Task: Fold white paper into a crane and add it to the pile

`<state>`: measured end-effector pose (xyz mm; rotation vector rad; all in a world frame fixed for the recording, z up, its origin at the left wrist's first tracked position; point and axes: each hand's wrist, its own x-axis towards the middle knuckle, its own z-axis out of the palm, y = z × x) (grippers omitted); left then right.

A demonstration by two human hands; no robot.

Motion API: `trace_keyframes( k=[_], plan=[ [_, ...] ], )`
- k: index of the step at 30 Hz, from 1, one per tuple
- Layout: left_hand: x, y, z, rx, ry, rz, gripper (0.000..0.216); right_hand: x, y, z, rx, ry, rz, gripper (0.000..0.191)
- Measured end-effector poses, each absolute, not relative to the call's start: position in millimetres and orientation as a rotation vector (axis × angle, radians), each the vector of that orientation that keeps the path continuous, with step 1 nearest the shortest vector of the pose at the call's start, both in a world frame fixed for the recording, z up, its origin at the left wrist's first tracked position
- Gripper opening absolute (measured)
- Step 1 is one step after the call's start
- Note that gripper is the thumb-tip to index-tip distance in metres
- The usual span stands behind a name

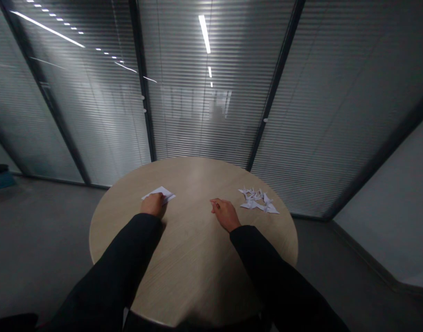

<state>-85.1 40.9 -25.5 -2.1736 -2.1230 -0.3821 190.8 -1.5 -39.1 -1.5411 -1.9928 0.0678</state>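
My left hand (153,204) lies on a folded sheet of white paper (162,192), its fingers curled over the near part and the far corner showing past them. My right hand (226,214) rests on the tabletop with loosely curled fingers and holds nothing. A little to its right lies a loose heap of several white origami paper cranes (258,201). Both hands are on a round, light wood-grain table (192,177), and black sleeves cover my forearms.
The round table's edge curves around the paper and cranes, with a grey floor beyond it. Glass partitions (200,115) with horizontal blinds stand behind the table. A dark and blue object (1,178) sits on the floor at far left.
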Motion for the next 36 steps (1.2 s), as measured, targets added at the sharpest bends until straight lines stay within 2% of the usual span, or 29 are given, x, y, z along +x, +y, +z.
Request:
trace_keyframes(
  k=[9, 14, 21, 28, 33, 36],
  plan=[
    [-105.8, 42.1, -23.2, -1.994, -2.197, -0.422, 0.035, 194.0, -1.2, -40.1, -1.536, -1.999, 0.053, 0.030],
    [-114.6, 49.3, -23.5, -1.946, -2.254, -0.481, 0.040, 194.4, 0.0, -41.6, -1.534, -1.997, 0.052, 0.030],
    [-114.9, 49.5, -14.0, -1.831, -2.245, -0.717, 0.044, 194.5, 2.2, -44.4, -1.495, -1.981, 0.058, 0.030],
    [-113.3, 44.6, -6.9, -1.617, -2.063, -1.206, 0.041, 195.6, 5.7, -47.8, -1.453, -1.959, 0.059, 0.030],
    [-109.3, 52.9, -6.7, -1.613, -1.954, -1.784, 0.031, 192.7, 2.3, -45.9, -1.407, -1.898, 0.101, 0.030],
    [-97.3, 58.4, -10.6, -1.720, -1.939, -2.122, 0.034, 189.7, 1.5, -45.8, -1.367, -1.867, 0.141, 0.030]
  ],
)
